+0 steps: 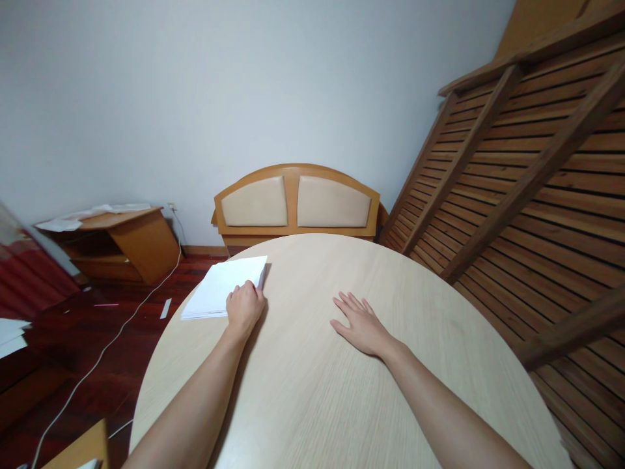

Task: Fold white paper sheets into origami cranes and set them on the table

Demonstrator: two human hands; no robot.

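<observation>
Head view. Left hand (245, 306): grip curled, knuckles up, resting on the near right corner of the paper stack (219, 290); whether the fingers pinch a sheet or merely press on it cannot be told. The paper stack, white and squared, lies at the left rim of the round table (312, 397), on its far side. Right hand (360, 324): grip released, palm down, fingers spread flat on the bare table top, well apart from the stack and touching nothing else. Both forearms reach over the table from its near edge. Beyond the far rim: 1 wooden headboard (297, 202) with 2 padded panels, standing against the wall. Right: a slatted bed frame (537, 189) propped on end. Left: a low wooden cabinet (139, 241) bearing loose papers (92, 213); a white cable (92, 365) runs across the dark red floor (73, 339)
</observation>
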